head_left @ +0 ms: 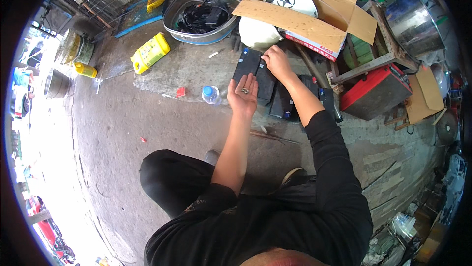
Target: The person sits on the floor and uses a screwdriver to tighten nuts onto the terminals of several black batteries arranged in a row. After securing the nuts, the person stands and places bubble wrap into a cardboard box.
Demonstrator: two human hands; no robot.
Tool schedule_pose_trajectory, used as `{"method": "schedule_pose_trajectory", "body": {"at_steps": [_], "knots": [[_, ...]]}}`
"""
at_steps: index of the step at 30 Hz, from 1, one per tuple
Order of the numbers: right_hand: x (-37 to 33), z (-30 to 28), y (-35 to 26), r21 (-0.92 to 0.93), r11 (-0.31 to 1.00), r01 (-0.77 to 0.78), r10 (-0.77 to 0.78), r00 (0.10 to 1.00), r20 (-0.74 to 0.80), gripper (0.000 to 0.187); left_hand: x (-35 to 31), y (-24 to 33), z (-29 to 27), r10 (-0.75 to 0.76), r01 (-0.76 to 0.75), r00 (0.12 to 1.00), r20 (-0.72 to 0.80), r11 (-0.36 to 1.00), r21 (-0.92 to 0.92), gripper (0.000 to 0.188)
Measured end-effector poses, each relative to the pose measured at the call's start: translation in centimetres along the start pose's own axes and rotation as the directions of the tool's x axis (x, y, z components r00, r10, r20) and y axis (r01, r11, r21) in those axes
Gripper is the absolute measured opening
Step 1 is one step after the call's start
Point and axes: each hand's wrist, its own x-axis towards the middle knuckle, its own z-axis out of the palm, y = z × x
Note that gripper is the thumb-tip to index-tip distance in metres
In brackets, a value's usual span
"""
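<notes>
Concrete flooring (113,113) bears battery-like black blocks (265,86), at which the right hand (277,63), its grip unclear, seems to be doing fastening work, while the left hand (244,98), fingers released, carries small metal pieces (245,90) on its palm, the next move likely needing careful alignment.

A repair workshop, apparently: black batteries (266,88) on a worn concrete floor (113,118), a basin (196,39) of black cables (202,19) toward its far edge, daylight flooding its left edge.
</notes>
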Motion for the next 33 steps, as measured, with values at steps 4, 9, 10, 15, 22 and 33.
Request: {"method": "schedule_pose_trajectory", "body": {"at_steps": [4, 9, 10, 15, 22, 33], "knots": [[-0.5, 0.8, 0.0, -0.016, 0.998, -0.065, 0.063, 0.993, -0.098, 0.017, 0.0, 0.0, 0.0, -0.009, 0.009, 1.000, 0.007, 1.000, -0.003, 0.069], [-0.5, 0.9, -0.3, -0.060, 0.997, -0.037, 0.029, 0.991, -0.134, 0.023, 0.1, -0.2, 0.0, 0.018, -0.018, 1.000, -0.018, 1.000, 0.005, 0.069], [-0.5, 0.9, -0.5, -0.077, 0.996, -0.041, 0.030, 0.989, -0.142, 0.023, 0.2, -0.1, -0.1, 0.019, -0.019, 1.000, -0.018, 1.000, 0.003, 0.069], [-0.2, 1.2, -0.4, -0.173, 0.985, 0.006, -0.036, 0.985, -0.171, 0.024, 0.1, -0.1, 0.0, 0.014, -0.014, 1.000, -0.007, 1.000, 0.010, 0.068], [-0.3, 1.7, -0.1, -0.257, 0.965, 0.046, -0.091, 0.983, -0.163, 0.025, -0.1, -0.1, 0.0, 0.012, -0.012, 1.000, -0.001, 1.000, -0.005, 0.066], [0.0, 1.0, -0.8, -0.180, 0.983, -0.034, 0.015, 0.994, -0.106, 0.022, 0.1, -0.1, 0.0, 0.018, -0.018, 1.000, -0.010, 1.000, -0.003, 0.067]]}}
